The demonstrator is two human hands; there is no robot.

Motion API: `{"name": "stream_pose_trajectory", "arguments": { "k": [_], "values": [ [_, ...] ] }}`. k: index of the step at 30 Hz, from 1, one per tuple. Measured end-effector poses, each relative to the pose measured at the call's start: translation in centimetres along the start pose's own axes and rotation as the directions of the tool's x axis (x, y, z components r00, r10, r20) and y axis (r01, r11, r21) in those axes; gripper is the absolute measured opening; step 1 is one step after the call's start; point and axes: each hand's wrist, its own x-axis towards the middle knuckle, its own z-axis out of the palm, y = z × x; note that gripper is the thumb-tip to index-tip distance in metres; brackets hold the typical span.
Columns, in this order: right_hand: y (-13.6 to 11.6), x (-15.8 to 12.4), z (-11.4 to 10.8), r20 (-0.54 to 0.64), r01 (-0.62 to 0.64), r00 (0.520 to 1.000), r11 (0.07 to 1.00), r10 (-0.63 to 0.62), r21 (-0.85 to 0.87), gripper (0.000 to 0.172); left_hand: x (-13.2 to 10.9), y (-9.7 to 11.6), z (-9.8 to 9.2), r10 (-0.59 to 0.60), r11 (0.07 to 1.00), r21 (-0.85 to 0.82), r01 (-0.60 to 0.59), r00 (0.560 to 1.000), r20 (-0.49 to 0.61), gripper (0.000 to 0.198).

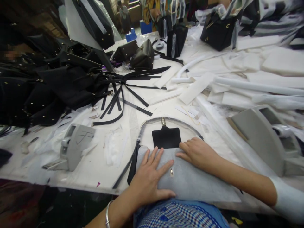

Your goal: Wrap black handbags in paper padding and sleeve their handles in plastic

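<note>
In front of me lies a black handbag, mostly hidden under a thin grey sheet. A small metal clasp shows through a hole in the sheet. My left hand rests flat on the sheet with fingers spread. My right hand has bent fingers at the sheet's upper edge, with the thumb on the sheet. Above that edge a black flap sticks out, with a metal fitting at its top. Around it arches the plastic-wrapped handle.
Grey tape dispensers stand at left and right. Black straps fan out beyond the bag. Black bag pieces are piled at left. White foam sheets cover the right. Behind are finished black bags and a person.
</note>
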Motion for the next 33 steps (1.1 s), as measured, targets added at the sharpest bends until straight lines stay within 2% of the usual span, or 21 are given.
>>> {"name": "stream_pose_trajectory", "arguments": {
  "k": [2, 5, 9, 14, 17, 20, 22, 24, 26, 29, 33],
  "values": [
    [0.0, -0.1, -0.5, -0.024, 0.003, 1.000, 1.000, -0.002, 0.017, 0.037, 0.0, 0.1, 0.4, -0.014, 1.000, 0.014, 0.014, 1.000, 0.007, 0.095],
    [-0.2, -0.9, -1.4, -0.071, 0.039, 0.997, 0.998, -0.035, 0.049, 0.056, 0.1, 0.1, 0.6, -0.029, 0.999, 0.019, 0.029, 0.999, 0.017, 0.092],
    [-1.0, -3.4, -1.0, -0.024, 0.157, 0.988, 0.982, -0.155, 0.108, 0.070, 0.0, 0.0, 0.7, -0.025, 1.000, -0.010, 0.025, 1.000, 0.012, 0.090],
    [-1.2, -5.1, -0.1, 0.029, 0.148, 0.987, 0.975, -0.155, 0.167, 0.068, -0.1, -0.2, 1.3, -0.021, 0.999, -0.040, 0.020, 0.999, -0.030, 0.091],
    [-1.2, -3.3, -1.3, -0.007, 0.093, 0.996, 0.960, -0.094, 0.263, 0.057, -0.2, -0.3, 1.5, -0.010, 0.999, -0.046, 0.007, 0.998, -0.060, 0.090],
    [-1.1, 0.9, -2.7, -0.118, -0.095, 0.981, 0.910, 0.154, 0.405, 0.044, -0.2, -0.3, 1.5, 0.002, 0.999, -0.035, -0.005, 0.997, -0.080, 0.089],
    [-0.8, 4.3, -3.2, -0.117, -0.230, 0.940, 0.848, 0.321, 0.477, 0.046, -0.2, -0.3, 1.4, 0.007, 1.000, -0.027, -0.009, 0.996, -0.092, 0.089],
    [-0.4, 7.2, -3.2, -0.086, -0.302, 0.913, 0.802, 0.399, 0.516, 0.055, -0.2, -0.3, 1.4, 0.009, 1.000, -0.023, -0.011, 0.995, -0.098, 0.089],
    [-0.1, 8.8, -3.2, -0.071, -0.321, 0.900, 0.765, 0.430, 0.559, 0.064, -0.3, -0.3, 1.4, 0.010, 1.000, -0.026, -0.012, 0.995, -0.103, 0.089],
    [-0.4, 8.4, -3.3, -0.087, -0.263, 0.912, 0.732, 0.402, 0.629, 0.066, -0.3, -0.3, 1.6, 0.018, 0.999, -0.026, -0.021, 0.992, -0.123, 0.090],
    [-2.0, 4.6, -3.7, -0.141, -0.094, 0.959, 0.741, 0.247, 0.665, 0.037, -0.4, -0.4, 1.8, 0.023, 1.000, -0.008, -0.025, 0.985, -0.168, 0.088]
  ]
}}
